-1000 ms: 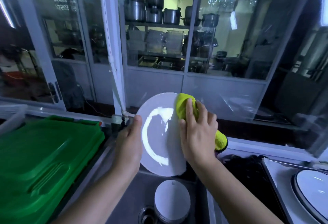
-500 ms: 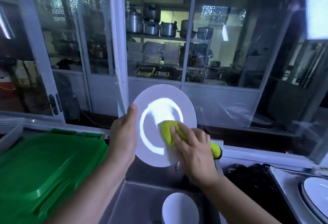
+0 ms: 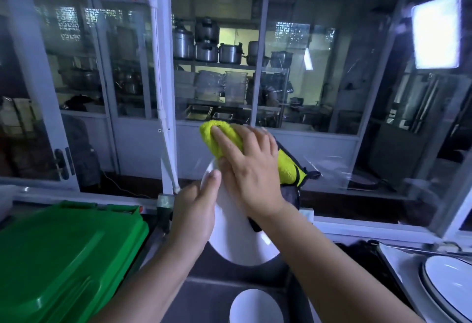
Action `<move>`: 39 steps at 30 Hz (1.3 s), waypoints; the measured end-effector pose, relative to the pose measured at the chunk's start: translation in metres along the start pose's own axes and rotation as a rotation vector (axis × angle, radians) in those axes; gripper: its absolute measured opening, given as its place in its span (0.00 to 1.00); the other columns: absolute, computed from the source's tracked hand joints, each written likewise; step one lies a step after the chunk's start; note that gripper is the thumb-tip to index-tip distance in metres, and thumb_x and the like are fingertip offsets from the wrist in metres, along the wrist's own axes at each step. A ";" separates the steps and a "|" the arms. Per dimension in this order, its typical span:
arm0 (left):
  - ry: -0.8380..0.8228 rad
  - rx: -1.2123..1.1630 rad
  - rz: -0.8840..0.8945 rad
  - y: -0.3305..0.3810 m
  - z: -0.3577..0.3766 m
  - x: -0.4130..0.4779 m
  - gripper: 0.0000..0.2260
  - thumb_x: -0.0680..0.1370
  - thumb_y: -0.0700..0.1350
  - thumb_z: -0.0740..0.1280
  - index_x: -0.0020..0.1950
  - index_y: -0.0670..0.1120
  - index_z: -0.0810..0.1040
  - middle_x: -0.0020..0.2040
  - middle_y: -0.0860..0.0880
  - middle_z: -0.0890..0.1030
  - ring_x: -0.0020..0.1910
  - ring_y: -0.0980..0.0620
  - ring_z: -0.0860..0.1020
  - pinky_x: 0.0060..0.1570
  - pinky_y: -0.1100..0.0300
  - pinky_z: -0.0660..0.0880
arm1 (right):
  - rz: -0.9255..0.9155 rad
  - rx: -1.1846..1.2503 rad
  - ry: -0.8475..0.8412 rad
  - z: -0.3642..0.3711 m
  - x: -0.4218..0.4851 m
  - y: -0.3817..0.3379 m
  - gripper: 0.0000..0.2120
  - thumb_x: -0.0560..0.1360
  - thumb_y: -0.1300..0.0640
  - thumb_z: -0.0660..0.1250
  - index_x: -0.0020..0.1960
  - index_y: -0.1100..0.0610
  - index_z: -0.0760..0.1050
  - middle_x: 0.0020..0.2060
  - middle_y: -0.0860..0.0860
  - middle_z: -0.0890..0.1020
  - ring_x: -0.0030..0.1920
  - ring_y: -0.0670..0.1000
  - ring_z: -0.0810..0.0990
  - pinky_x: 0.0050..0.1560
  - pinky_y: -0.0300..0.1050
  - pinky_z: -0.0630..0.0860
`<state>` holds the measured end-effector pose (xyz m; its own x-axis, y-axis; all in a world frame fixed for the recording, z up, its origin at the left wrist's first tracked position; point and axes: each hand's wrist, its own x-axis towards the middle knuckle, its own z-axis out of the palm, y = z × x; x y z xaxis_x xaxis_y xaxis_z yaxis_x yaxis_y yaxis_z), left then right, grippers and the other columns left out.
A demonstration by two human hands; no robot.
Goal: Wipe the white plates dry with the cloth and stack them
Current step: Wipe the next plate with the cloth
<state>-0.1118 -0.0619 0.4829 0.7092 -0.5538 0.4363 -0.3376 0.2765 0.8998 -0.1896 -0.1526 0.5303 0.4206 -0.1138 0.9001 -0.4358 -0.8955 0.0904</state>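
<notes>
plate (image 3: 237, 243): white, held tilted above sink (image 3: 204, 297) | left hand (image 3: 194, 215): grip clasps plate's left edge | right hand (image 3: 250, 169): flat, pressing yellow cloth (image 3: 217, 136) at plate's top | green bin lid (image 3: 63, 253) left | glass partition (image 3: 306, 79), pots behind

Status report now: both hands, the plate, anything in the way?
Left hand grips plate edge. Right hand presses cloth on plate's upper part. Plate upright over sink. Nothing in the way.

No text, label or number can be read anywhere.
</notes>
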 end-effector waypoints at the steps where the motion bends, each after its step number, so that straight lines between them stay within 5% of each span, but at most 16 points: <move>1: -0.014 -0.017 0.001 0.001 -0.002 0.000 0.24 0.70 0.67 0.58 0.34 0.47 0.77 0.31 0.52 0.80 0.33 0.52 0.76 0.38 0.55 0.73 | 0.032 -0.018 0.007 -0.003 0.004 0.005 0.22 0.76 0.50 0.59 0.70 0.50 0.71 0.61 0.56 0.75 0.57 0.61 0.72 0.58 0.57 0.67; 6: 0.088 -0.147 -0.014 0.002 -0.014 -0.002 0.27 0.71 0.66 0.62 0.35 0.39 0.70 0.31 0.47 0.71 0.31 0.52 0.69 0.34 0.54 0.66 | 0.475 0.138 -0.045 -0.010 -0.001 0.033 0.22 0.78 0.51 0.60 0.71 0.44 0.67 0.53 0.53 0.74 0.45 0.56 0.74 0.43 0.49 0.72; 11: 0.061 -0.316 0.053 -0.002 -0.016 -0.007 0.16 0.73 0.63 0.61 0.48 0.56 0.82 0.44 0.54 0.85 0.44 0.55 0.83 0.43 0.55 0.77 | 0.960 0.902 0.023 -0.013 -0.024 0.042 0.14 0.75 0.58 0.68 0.57 0.42 0.79 0.43 0.42 0.84 0.43 0.43 0.81 0.44 0.37 0.77; 13: -0.061 -0.293 0.029 -0.006 -0.018 -0.011 0.14 0.72 0.61 0.62 0.52 0.60 0.82 0.47 0.56 0.85 0.47 0.57 0.83 0.44 0.59 0.76 | 0.947 0.930 0.027 -0.018 -0.024 0.049 0.13 0.74 0.62 0.69 0.54 0.48 0.81 0.39 0.43 0.85 0.39 0.42 0.81 0.41 0.37 0.77; 16: -0.304 -0.301 -0.093 -0.002 -0.032 -0.001 0.13 0.66 0.54 0.66 0.47 0.55 0.85 0.41 0.52 0.86 0.38 0.55 0.83 0.37 0.61 0.75 | 0.844 0.874 0.021 -0.028 -0.020 0.061 0.16 0.72 0.63 0.71 0.49 0.41 0.79 0.36 0.37 0.83 0.36 0.38 0.79 0.38 0.31 0.76; 21: -0.522 -0.151 -0.340 0.021 -0.040 0.036 0.21 0.63 0.64 0.70 0.48 0.53 0.85 0.50 0.49 0.86 0.55 0.46 0.82 0.60 0.48 0.72 | 0.665 0.561 -0.159 -0.037 -0.015 0.063 0.17 0.71 0.56 0.73 0.55 0.40 0.79 0.42 0.42 0.82 0.44 0.49 0.80 0.46 0.46 0.78; 26: -0.344 -0.113 -0.230 0.024 -0.021 0.026 0.32 0.64 0.72 0.64 0.50 0.46 0.83 0.49 0.47 0.85 0.50 0.41 0.82 0.58 0.41 0.75 | 0.227 0.013 -0.007 -0.042 -0.014 0.050 0.19 0.74 0.50 0.66 0.65 0.50 0.76 0.47 0.53 0.78 0.40 0.57 0.77 0.35 0.44 0.70; 29: -0.244 -0.139 -0.205 0.024 -0.014 0.017 0.34 0.63 0.73 0.63 0.41 0.41 0.80 0.40 0.37 0.80 0.42 0.38 0.80 0.47 0.48 0.75 | 0.034 -0.225 0.019 -0.037 -0.017 0.038 0.22 0.77 0.48 0.61 0.69 0.54 0.72 0.56 0.60 0.77 0.47 0.61 0.75 0.42 0.51 0.72; 31: -0.225 -0.154 -0.182 0.025 -0.015 0.014 0.32 0.66 0.71 0.63 0.39 0.40 0.77 0.36 0.39 0.77 0.36 0.42 0.76 0.40 0.53 0.70 | 0.021 -0.303 -0.004 -0.036 -0.022 0.036 0.24 0.78 0.47 0.60 0.71 0.54 0.69 0.61 0.60 0.75 0.52 0.60 0.72 0.46 0.53 0.70; 34: -0.159 -0.206 -0.145 0.026 -0.018 0.013 0.22 0.78 0.62 0.61 0.38 0.47 0.83 0.35 0.49 0.84 0.33 0.47 0.81 0.31 0.58 0.74 | 0.135 -0.356 -0.048 -0.039 -0.035 0.043 0.25 0.76 0.48 0.60 0.71 0.55 0.69 0.63 0.60 0.74 0.53 0.60 0.68 0.47 0.54 0.70; 39: -0.076 -0.260 -0.163 0.025 -0.019 0.015 0.18 0.80 0.58 0.60 0.37 0.56 0.84 0.38 0.51 0.86 0.37 0.52 0.84 0.37 0.57 0.79 | 0.306 -0.370 -0.161 -0.035 -0.062 0.034 0.28 0.75 0.46 0.55 0.70 0.59 0.70 0.63 0.63 0.73 0.51 0.62 0.69 0.48 0.57 0.71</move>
<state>-0.0981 -0.0481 0.5120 0.6894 -0.6615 0.2951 -0.0473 0.3654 0.9296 -0.2580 -0.1613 0.4923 0.3340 -0.4378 0.8347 -0.7989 -0.6015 0.0042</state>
